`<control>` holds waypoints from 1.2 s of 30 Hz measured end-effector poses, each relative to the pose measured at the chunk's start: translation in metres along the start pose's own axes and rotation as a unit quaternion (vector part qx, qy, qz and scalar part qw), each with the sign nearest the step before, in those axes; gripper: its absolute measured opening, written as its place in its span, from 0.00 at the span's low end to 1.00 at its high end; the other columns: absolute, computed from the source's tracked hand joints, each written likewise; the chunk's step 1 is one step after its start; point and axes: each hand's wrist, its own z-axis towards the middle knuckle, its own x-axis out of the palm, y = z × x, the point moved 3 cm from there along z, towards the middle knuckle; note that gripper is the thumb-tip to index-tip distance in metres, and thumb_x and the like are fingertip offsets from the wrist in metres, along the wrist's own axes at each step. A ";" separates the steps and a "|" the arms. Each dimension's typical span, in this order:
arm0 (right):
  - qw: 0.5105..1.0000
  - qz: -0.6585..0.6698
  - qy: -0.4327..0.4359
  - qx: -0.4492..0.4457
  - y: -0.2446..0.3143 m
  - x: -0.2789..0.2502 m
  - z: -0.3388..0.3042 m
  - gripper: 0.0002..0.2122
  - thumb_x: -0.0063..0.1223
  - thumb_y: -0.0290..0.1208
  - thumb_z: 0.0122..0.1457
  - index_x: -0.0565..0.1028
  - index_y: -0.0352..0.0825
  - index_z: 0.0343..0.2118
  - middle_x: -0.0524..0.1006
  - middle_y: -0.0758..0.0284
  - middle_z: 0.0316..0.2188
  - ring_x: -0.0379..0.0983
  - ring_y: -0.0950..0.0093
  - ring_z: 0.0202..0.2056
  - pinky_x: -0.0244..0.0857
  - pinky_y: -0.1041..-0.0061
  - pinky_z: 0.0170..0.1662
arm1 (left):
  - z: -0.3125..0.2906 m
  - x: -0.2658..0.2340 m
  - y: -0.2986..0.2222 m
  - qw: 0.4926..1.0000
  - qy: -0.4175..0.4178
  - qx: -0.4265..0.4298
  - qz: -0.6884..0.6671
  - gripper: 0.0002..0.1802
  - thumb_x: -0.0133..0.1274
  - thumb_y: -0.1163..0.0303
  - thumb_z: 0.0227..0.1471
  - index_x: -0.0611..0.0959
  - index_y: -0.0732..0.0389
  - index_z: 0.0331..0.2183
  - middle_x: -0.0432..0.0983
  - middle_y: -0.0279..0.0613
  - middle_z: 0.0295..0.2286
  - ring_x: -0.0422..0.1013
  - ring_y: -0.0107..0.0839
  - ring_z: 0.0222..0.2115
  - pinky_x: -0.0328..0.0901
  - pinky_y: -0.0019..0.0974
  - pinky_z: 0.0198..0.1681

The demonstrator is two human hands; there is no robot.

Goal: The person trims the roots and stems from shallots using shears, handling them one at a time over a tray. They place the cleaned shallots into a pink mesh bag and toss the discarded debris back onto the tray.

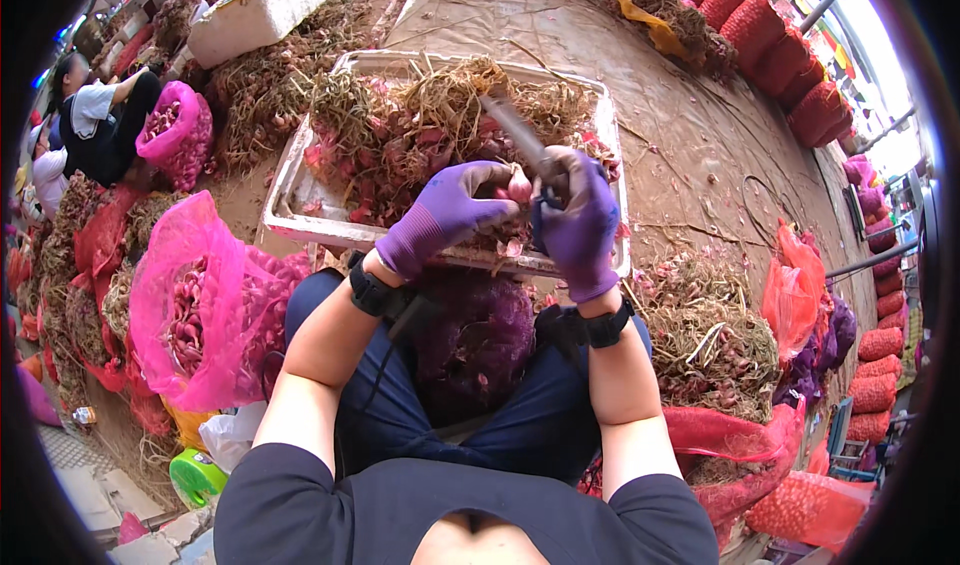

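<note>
My left hand (450,210), in a purple glove, pinches a small pink-white garlic bulb (519,185) between thumb and fingers. Close beside it, my purple-gloved right hand (585,220) is closed around scissors with dark blue handles (540,223). A long greyish blade (515,133), smeared by motion, points away from that hand over the pile; its exact shape cannot be made out. Both hands are above the near edge of a white foam tray (330,227). Dried garlic stalks and reddish bulbs (410,140) heap up inside it.
A purple mesh bag (475,340) sits between my knees. To the left stands a pink mesh bag of bulbs (190,305); on the right lies a stalk heap (705,340). Red filled sacks (780,60) line the far right. A person (95,115) sits at far left.
</note>
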 end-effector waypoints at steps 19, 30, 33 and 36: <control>0.999 -0.017 0.030 0.028 0.014 0.003 -0.003 0.13 0.64 0.29 0.46 0.73 0.38 0.35 0.69 0.68 0.16 0.68 0.67 0.21 0.61 0.71 0.26 | -0.004 0.010 -0.008 0.978 -0.059 0.033 0.199 0.19 0.58 0.65 0.43 0.79 0.65 0.38 0.73 0.44 0.28 0.71 0.37 0.29 0.66 0.35 0.39; 0.950 0.208 0.092 0.214 -0.009 0.006 -0.003 0.11 0.60 0.23 0.51 0.72 0.33 0.38 0.80 0.65 0.28 0.77 0.81 0.30 0.71 0.78 0.35 | -0.002 0.004 -0.001 0.994 -0.054 0.035 0.091 0.17 0.57 0.69 0.44 0.79 0.67 0.38 0.75 0.35 0.30 0.68 0.20 0.32 0.65 0.28 0.42; 0.985 0.130 0.045 0.099 -0.002 0.004 -0.005 0.13 0.62 0.24 0.49 0.73 0.34 0.38 0.80 0.65 0.27 0.78 0.79 0.30 0.70 0.79 0.35 | 0.000 0.006 -0.003 0.995 -0.030 0.025 0.097 0.16 0.56 0.69 0.44 0.79 0.66 0.37 0.73 0.35 0.29 0.68 0.20 0.30 0.65 0.27 0.40; 0.995 0.068 0.043 0.055 0.009 0.002 -0.004 0.16 0.66 0.24 0.45 0.73 0.35 0.37 0.78 0.67 0.24 0.76 0.76 0.27 0.69 0.77 0.33 | -0.002 0.006 -0.001 0.991 -0.038 0.023 0.124 0.15 0.56 0.69 0.44 0.79 0.66 0.36 0.72 0.35 0.27 0.67 0.20 0.29 0.64 0.27 0.39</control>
